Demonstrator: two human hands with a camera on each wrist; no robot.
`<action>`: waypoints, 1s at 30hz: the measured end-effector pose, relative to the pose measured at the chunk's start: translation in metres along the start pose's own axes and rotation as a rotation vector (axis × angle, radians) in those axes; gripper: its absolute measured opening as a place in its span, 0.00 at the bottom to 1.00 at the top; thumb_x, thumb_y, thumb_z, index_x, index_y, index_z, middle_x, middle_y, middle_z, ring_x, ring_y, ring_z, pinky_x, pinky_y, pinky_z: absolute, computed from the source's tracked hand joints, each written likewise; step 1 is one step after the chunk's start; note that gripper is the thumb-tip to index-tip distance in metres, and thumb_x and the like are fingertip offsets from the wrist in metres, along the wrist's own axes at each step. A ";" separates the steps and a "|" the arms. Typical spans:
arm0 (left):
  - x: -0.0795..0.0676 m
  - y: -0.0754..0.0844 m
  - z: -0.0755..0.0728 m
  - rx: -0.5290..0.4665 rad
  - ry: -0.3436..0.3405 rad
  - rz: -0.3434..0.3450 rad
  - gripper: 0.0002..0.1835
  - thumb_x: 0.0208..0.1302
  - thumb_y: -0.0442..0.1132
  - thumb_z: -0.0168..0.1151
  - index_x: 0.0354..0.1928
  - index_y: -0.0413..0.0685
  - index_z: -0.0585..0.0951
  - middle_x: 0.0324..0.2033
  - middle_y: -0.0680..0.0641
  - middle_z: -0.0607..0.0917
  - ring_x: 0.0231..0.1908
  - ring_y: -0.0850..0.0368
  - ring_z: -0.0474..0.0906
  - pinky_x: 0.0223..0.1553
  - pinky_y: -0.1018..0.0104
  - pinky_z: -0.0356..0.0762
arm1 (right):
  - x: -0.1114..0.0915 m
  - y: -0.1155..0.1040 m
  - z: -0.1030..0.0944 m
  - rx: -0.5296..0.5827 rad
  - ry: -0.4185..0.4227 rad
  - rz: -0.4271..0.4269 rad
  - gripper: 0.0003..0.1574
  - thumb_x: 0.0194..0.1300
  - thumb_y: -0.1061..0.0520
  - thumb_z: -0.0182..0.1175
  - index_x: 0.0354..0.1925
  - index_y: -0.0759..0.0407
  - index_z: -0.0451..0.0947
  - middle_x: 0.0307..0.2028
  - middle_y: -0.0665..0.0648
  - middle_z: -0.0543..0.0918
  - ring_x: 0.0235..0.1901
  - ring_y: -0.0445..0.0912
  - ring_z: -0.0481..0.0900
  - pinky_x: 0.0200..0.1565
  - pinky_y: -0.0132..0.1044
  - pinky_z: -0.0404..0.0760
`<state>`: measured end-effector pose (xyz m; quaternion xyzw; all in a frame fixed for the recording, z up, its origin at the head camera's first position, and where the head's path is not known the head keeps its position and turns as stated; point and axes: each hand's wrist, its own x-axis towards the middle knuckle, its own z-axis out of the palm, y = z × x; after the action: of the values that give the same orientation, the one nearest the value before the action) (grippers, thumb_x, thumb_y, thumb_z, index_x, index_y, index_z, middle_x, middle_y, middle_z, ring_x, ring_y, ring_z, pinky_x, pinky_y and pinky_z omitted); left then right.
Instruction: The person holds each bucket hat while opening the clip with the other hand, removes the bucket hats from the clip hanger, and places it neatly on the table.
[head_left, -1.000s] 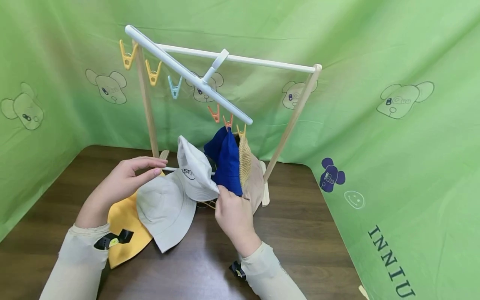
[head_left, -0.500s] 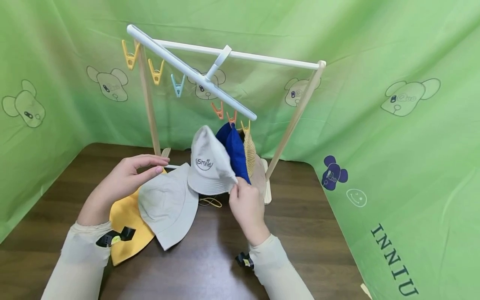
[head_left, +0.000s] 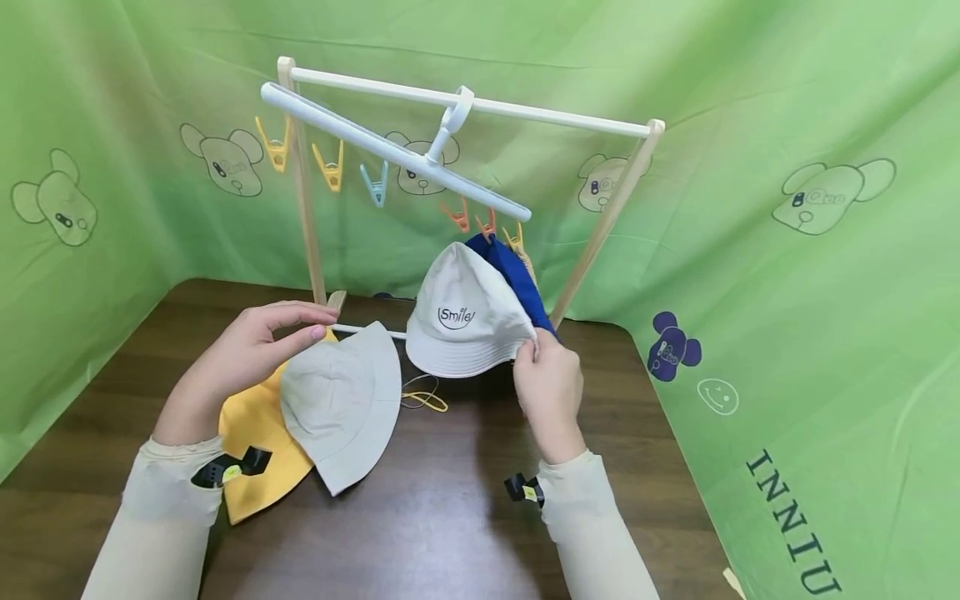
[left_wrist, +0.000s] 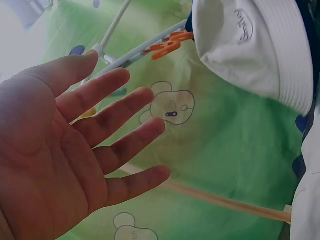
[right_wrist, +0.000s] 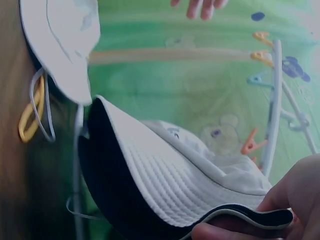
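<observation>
My right hand (head_left: 551, 387) pinches the brim of a white bucket hat (head_left: 461, 312) that has "Smile" lettering on its front. In the right wrist view the hat's brim (right_wrist: 165, 185) shows a dark inner side, folded between thumb and fingers. The hat is held up in front of a blue hat (head_left: 525, 283), which hangs from an orange clip (head_left: 486, 225). My left hand (head_left: 266, 342) is held in the air with nothing in it, above a pale grey bucket hat (head_left: 341, 400). Its fingers are spread in the left wrist view (left_wrist: 110, 125).
A light blue clip hanger (head_left: 397, 154) hangs on a white rail (head_left: 555, 117) of a wooden-legged rack. Yellow clips (head_left: 330, 167), a blue clip (head_left: 377, 185) and another orange clip (head_left: 457, 218) dangle from it. A yellow hat (head_left: 258, 450) lies under the grey one; a cord (head_left: 427, 400) lies beside them.
My right hand has moved right with the white hat, turning its lettered front into view and covering more of the blue hat and straw hat. The hanger has swung; my left hand stays nearly still.
</observation>
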<state>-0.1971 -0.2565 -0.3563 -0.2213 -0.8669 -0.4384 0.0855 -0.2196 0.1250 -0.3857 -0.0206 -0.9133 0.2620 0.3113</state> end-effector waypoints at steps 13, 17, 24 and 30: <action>-0.001 0.002 -0.004 0.003 0.003 -0.006 0.12 0.74 0.41 0.63 0.56 0.59 0.86 0.59 0.54 0.84 0.62 0.69 0.74 0.57 0.82 0.68 | -0.041 -0.007 0.019 -0.103 0.090 -0.479 0.13 0.64 0.62 0.58 0.46 0.62 0.83 0.18 0.59 0.82 0.15 0.57 0.79 0.14 0.52 0.71; -0.002 0.000 -0.006 0.006 0.014 0.007 0.12 0.74 0.41 0.63 0.56 0.60 0.86 0.59 0.54 0.85 0.61 0.72 0.74 0.58 0.83 0.68 | -0.049 -0.007 0.027 -0.116 0.091 -0.575 0.15 0.63 0.62 0.58 0.47 0.64 0.83 0.21 0.59 0.84 0.12 0.54 0.77 0.12 0.47 0.70; -0.002 0.001 -0.010 0.005 0.028 0.046 0.12 0.74 0.38 0.63 0.54 0.58 0.87 0.58 0.54 0.85 0.60 0.75 0.74 0.58 0.84 0.67 | -0.054 -0.008 0.033 -0.158 0.095 -0.701 0.16 0.60 0.63 0.58 0.46 0.64 0.84 0.20 0.56 0.83 0.13 0.50 0.77 0.12 0.42 0.69; -0.003 0.002 -0.011 0.007 0.023 0.023 0.12 0.74 0.39 0.63 0.54 0.58 0.87 0.58 0.53 0.85 0.60 0.75 0.74 0.58 0.83 0.67 | -0.059 -0.010 0.034 -0.179 0.056 -0.734 0.16 0.61 0.62 0.59 0.47 0.63 0.84 0.20 0.55 0.84 0.14 0.50 0.78 0.13 0.42 0.70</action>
<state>-0.1940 -0.2650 -0.3488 -0.2256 -0.8649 -0.4367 0.1012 -0.1903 0.0886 -0.4360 0.2737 -0.8702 0.0514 0.4064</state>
